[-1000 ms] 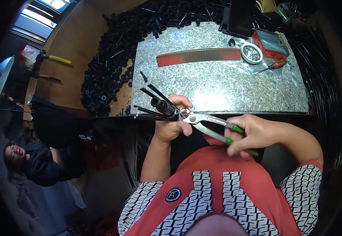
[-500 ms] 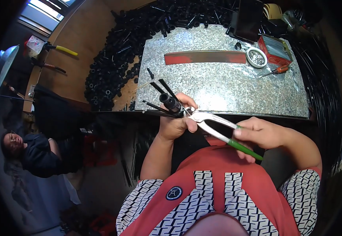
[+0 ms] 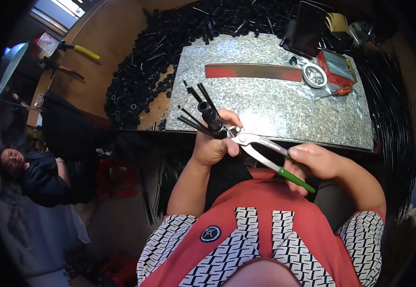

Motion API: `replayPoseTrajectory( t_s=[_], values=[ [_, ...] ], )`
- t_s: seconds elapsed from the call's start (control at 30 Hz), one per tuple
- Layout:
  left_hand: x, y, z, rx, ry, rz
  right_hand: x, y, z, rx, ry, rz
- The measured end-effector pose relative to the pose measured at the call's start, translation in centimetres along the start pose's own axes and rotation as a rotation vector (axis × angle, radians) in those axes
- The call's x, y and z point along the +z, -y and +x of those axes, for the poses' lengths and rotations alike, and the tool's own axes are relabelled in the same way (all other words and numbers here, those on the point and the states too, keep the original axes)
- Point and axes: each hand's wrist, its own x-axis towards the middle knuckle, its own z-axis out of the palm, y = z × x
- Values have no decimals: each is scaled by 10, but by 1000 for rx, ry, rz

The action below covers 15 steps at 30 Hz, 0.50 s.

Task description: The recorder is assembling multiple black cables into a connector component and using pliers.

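My left hand (image 3: 209,152) is closed round a black tubular fitting (image 3: 210,116), tilted up and to the left. Several thin black rods (image 3: 192,120) fan out beside its open end. In my right hand (image 3: 312,165) are end-cutting pincers (image 3: 256,142) with bare metal arms and green grips. Their jaws meet the lower end of the fitting, between my left thumb and fingers. A bit of thin wire seems to show at the jaws, though what exactly they bite is too small to tell. The pincers' handles are spread apart.
A speckled stone slab (image 3: 265,110) carries a long flat bar (image 3: 253,71), a white bowl (image 3: 314,75) of small metal bits, a red box (image 3: 336,68) and a screwdriver (image 3: 335,93). Black fittings (image 3: 141,71) heap up behind and left. A person (image 3: 45,172) is at far left.
The fitting and its rods have turned slightly more upright in my left hand. The pincers stay at its lower end, their handles a little closer together. The whole view has shifted slightly.
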Motion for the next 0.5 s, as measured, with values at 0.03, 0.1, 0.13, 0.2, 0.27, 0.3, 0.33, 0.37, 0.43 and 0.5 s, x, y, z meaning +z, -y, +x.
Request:
replayPoseTrajectory(
  t_s=[0.03,0.1,0.13,0.2,0.27,0.3,0.33,0.37,0.43,0.5],
  values=[
    [-2,1,-3,-3,11,44,-9,-9,3,44,61,109],
    [-2,3,-6,-6,20,93,-12,-13,3,84,126,218],
    [-1,4,-8,-22,-22,69,-9,-8,1,46,81,-7],
    [7,-5,-10,-73,-104,1,3,7,0,-104,-87,-576],
    [4,3,-2,-23,-104,212,6,-16,3,-530,-518,-1024],
    [11,7,-4,-29,-109,226,8,-24,2,-635,-644,-1192],
    [10,10,-4,36,-113,285,11,-21,-1,-583,-759,-1345],
    [7,8,-3,28,-112,222,6,-16,2,-640,-744,-1384],
    [7,1,-8,-40,-90,41,-4,-13,2,-679,-726,-1412],
    [-4,12,-5,56,10,135,-11,-11,-4,10,66,-184]
  ],
)
